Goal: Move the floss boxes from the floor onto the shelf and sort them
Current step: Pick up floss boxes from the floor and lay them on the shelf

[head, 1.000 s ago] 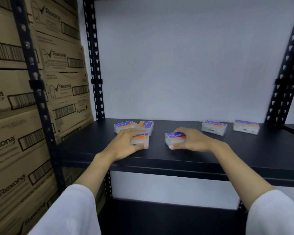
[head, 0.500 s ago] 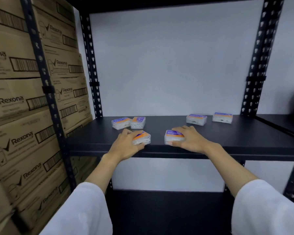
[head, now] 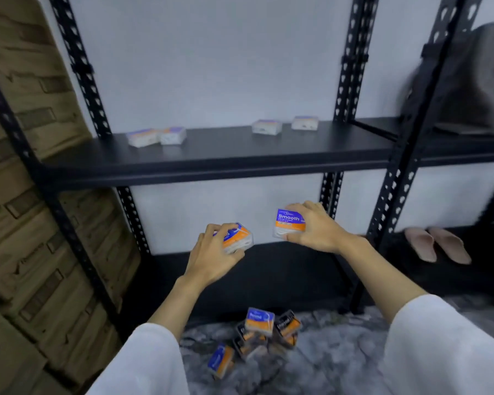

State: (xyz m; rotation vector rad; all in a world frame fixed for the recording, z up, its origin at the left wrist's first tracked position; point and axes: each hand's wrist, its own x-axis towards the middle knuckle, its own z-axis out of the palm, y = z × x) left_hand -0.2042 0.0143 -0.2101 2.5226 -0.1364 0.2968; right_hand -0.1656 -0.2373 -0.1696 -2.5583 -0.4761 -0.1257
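Floss boxes, inventory taken against the black shelf [head: 211,163], left to right.

On the shelf, left part: a pair of boxes [head: 156,137] lying flat, touching or nearly so. On the shelf, right of centre: two more boxes [head: 285,126], near each other but apart. Four placed in all, in two groups; whether the groups follow the label type cannot be read, the print being blurred.

Below the shelf edge, in the air: left hand [head: 211,258], grip closed over the top of one box [head: 237,238], orange and blue label partly showing. Right hand [head: 315,230], grip closed around a box [head: 289,223] marked "Smooth", thumb under, fingers over. Neither box rests on anything.

On the floor [head: 340,352], well below the shelf: a loose pile of boxes [head: 264,330], some with blue labels and some dark, plus one stray [head: 221,360] just left of the pile.

Status, as a judgement: early to middle. Four shelved, two in hand, roughly half a dozen unmoved; sorting hardly begun.
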